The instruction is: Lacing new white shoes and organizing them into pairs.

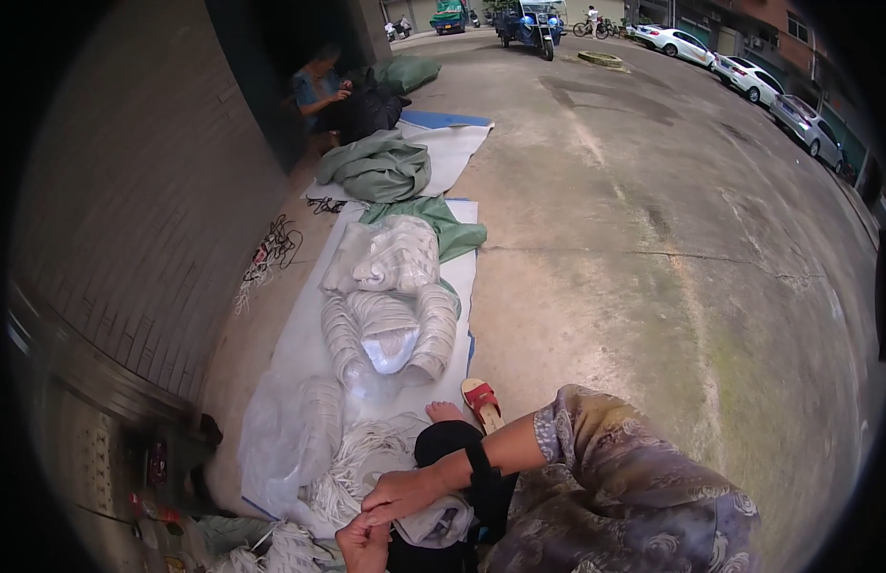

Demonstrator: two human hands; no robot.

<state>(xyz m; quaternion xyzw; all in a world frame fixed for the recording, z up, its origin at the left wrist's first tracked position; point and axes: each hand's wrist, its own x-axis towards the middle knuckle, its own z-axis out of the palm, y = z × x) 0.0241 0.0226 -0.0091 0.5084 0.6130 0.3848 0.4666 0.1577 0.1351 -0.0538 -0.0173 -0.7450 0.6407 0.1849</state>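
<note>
My right hand [405,496] reaches in from the right, fingers pinched together. Its fingertips meet my left hand [365,547], which is also closed, at the lower edge. Whatever lies between the fingers is too small to make out. Just below and right of them, a grey-white fabric piece [441,520] rests on something dark over my lap. Beside the hands a loose heap of white cords [364,466] spreads over the pale sheet. More white cord-like strands [288,548] lie at the bottom, left of my left hand.
Stacks of nested off-white pieces [390,320], partly in clear plastic, lie ahead on the pale sheet [295,368]. Green cloth [376,167] is bunched farther on. A seated person [321,95] is near the wall. A red sandal [480,396] stands by my bare foot. Parked cars [672,41] line the far right.
</note>
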